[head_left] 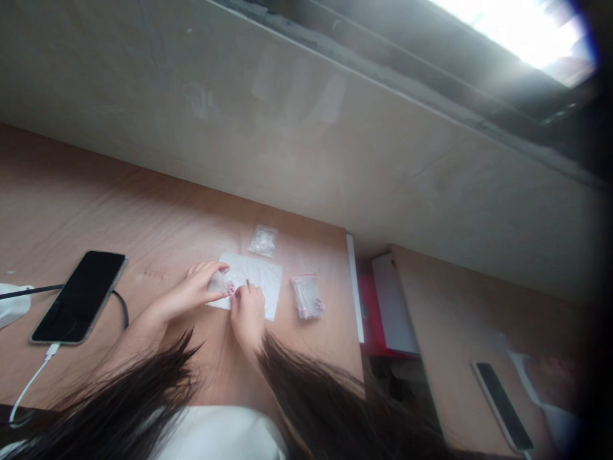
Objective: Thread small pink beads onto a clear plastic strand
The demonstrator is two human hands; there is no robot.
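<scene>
My left hand (204, 281) curves its thumb and fingers around a small clear container (217, 282), whose exact kind is blurred. Small pink beads (230, 289) show at its right side, close to both hands. My right hand (248, 309) is closed, its fingertips near the beads. A short, thin dark piece (248, 282) sticks up by its fingers, too small to name. Under both hands lies a white cloth or sheet (269, 281) on the wooden table (167, 191).
A clear bag (262, 241) lies behind the white sheet, and a zip bag with pink bits (307, 297) to its right. At left is a phone (79, 297) with a white cable (33, 380). Across a gap stands another table (445, 306) with a phone (502, 406).
</scene>
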